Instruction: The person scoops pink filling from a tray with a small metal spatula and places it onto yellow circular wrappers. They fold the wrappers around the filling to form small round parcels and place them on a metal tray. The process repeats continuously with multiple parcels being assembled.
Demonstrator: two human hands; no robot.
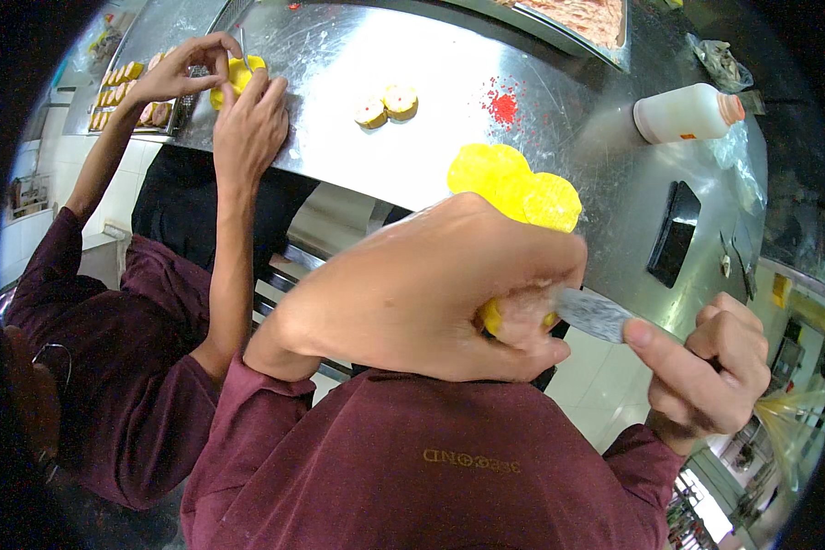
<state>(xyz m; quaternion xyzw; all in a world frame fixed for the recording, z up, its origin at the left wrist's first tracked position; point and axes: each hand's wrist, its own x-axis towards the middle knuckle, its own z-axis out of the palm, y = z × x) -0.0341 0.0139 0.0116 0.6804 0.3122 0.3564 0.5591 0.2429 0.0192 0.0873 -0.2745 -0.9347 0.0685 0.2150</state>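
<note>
The person's left hand is cupping a yellow wrapper, fingers curled round it just in front of the chest, while the right hand is gripping a flat metal spatula and pressing its blade into the wrapper's open top. This dumpling is being filled, I judge, and is not yet closed. Just beyond the hand, a small stack of yellow wrappers is waiting on the steel table. Two finished dumplings are sitting farther off, and a tray of them is lying at the far left, where a co-worker's hands are shaping another. A white bottle is lying at the right.
</note>
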